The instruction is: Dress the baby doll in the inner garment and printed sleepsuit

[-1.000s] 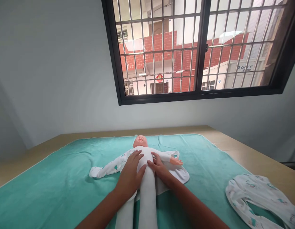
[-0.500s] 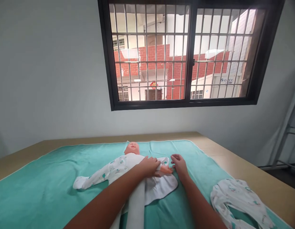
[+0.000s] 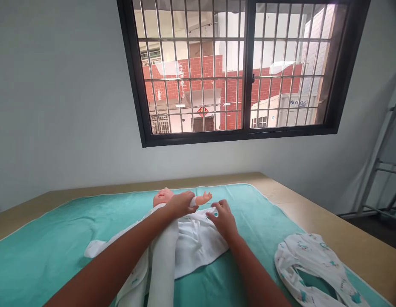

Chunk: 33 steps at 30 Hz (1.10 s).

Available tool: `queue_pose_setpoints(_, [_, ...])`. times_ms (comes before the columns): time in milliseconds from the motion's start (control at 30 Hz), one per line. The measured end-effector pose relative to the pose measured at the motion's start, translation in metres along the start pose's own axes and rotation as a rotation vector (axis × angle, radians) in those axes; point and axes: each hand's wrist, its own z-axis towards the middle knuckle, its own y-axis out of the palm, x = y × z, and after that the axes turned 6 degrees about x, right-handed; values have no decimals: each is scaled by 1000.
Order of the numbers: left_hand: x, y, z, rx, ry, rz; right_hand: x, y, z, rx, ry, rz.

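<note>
A baby doll (image 3: 162, 197) lies on its back, its head toward the wall and turned a little to the left. My left hand (image 3: 181, 204) is closed around the doll's arm near the white-covered forearm, and the doll's bare hand sticks out past my fingers. Under the doll, a white baby shirt (image 3: 198, 245) with a small green print is spread out to the right. My right hand (image 3: 224, 219) has its fingers curled at the shirt's upper right edge, pinching the fabric there. The far sleeve reaches out at the left, partly hidden by my left forearm.
A green blanket (image 3: 57, 251) covers most of the wooden table (image 3: 300, 204). Printed white baby pants (image 3: 313, 247) lie at the right. Behind the table are a wall and a barred window (image 3: 198, 138); a metal frame (image 3: 371, 183) stands at the right.
My left hand has lifted the doll's arm up and to the left, and the doll has tilted left. My right hand has moved left onto the shirt's edge. The view has shifted slightly.
</note>
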Motion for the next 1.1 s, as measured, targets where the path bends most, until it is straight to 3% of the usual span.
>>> queue_pose_setpoints(67, [3, 3, -4, 7, -8, -11, -8, 0, -5, -121, -85, -32])
queue_pose_setpoints(133, [7, 7, -6, 0, -12, -18, -10, 2, -8, -193, -72, -12])
queue_pose_setpoints(333, [10, 16, -5, -44, 22, 0, 0, 7, -3, -91, 148, 173])
queue_pose_setpoints(667, [8, 18, -7, -116, 149, 123, 3, -7, 11, 3, 445, 946])
queue_pose_setpoints(800, [3, 23, -7, -139, 167, 198, -3, -14, 10, -35, 518, 1185])
queue_pose_setpoints(933, [-5, 30, -8, -176, 166, 241, -8, -20, 9, -169, 677, 1401])
queue_pose_setpoints(1100, [-13, 38, -12, -215, 143, 262, -12, -24, 10, -227, 687, 1365])
